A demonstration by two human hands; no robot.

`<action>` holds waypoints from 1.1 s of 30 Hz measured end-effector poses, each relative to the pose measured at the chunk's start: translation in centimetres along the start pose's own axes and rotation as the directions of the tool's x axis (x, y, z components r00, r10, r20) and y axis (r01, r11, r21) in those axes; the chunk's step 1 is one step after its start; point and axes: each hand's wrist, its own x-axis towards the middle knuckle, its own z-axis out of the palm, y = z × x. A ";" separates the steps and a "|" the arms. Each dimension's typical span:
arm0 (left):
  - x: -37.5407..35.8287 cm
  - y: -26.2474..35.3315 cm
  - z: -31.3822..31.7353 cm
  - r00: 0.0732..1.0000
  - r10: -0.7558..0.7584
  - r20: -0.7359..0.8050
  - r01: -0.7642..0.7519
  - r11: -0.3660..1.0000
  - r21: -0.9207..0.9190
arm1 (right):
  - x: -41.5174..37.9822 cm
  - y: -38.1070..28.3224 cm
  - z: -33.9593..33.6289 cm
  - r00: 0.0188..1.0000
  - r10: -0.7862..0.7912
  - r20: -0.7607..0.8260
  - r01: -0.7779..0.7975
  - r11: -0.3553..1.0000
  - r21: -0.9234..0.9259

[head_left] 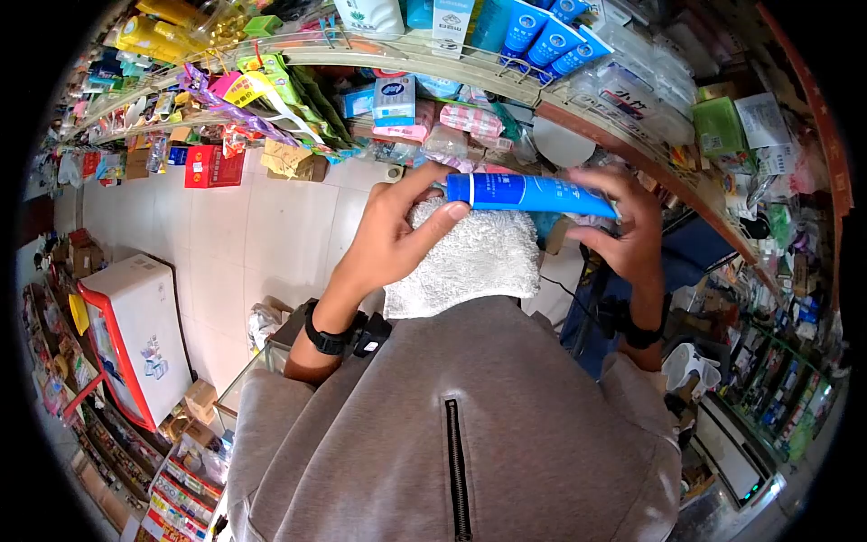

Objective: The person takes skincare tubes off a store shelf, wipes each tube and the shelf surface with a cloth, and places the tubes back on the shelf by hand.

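Note:
A blue squeeze tube (533,193) with white lettering lies sideways in front of my chest, its darker cap end to the left. At that end my left hand (397,228) is closed, thumb and fingers on the tube beside the cap. My right hand (625,221), slightly blurred, pinches the flat tail end between thumb and fingers. Beneath the tube a white terry towel (474,262) hangs down against my grey zipped top. The left hand is also against the towel's upper edge; whether it grips the cloth is hidden.
Ahead runs a shelf edge (433,47) with several similar blue tubes (553,43) standing on it. Hanging colourful packets (271,99) and a boxed item (394,101) sit lower. A red box (214,167) is left, above a white-and-red freezer (140,330). Packed shelves curve along the right.

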 end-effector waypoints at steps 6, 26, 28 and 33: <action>-0.6 -0.1 -0.3 0.999 -0.035 0.038 0.037 0.997 -0.065 | -1.3 0.6 0.4 0.955 0.265 0.133 -0.274 0.960 0.056; -5.3 -12.4 1.4 0.900 -0.317 -0.298 0.143 0.862 -0.486 | -2.5 -2.0 5.4 0.902 0.431 0.011 -0.391 0.808 0.441; -5.3 -12.3 1.7 0.882 -0.383 -0.275 0.085 0.703 -0.706 | -1.8 -2.4 6.0 0.919 0.394 0.001 -0.368 0.857 0.360; -5.1 -11.3 1.6 0.857 -0.479 -0.188 -0.026 0.325 -0.945 | 0.1 -3.4 7.6 0.986 0.166 0.002 -0.165 0.981 -0.099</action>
